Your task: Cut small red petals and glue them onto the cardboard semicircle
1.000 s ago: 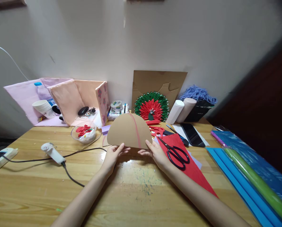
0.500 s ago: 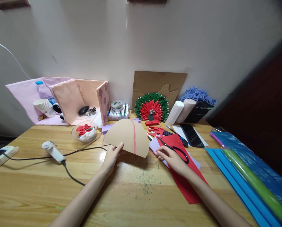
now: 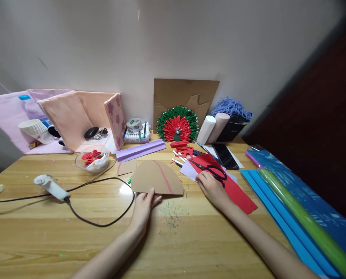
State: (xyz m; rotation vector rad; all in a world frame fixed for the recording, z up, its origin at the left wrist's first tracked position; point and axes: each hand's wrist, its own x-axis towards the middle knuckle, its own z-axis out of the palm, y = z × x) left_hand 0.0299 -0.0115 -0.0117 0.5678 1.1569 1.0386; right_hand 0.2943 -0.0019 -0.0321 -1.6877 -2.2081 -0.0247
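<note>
One brown half-round cardboard piece [image 3: 155, 176], pinched by left hand [image 3: 144, 203].
Beside right hand [image 3: 212, 188]: black-handled metal scissors [image 3: 204, 167]; grip unclear.

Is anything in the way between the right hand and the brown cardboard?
Nothing visible stands between the right hand and the cardboard in the left hand; just tabletop and the edge of a flat purple sheet.
</note>
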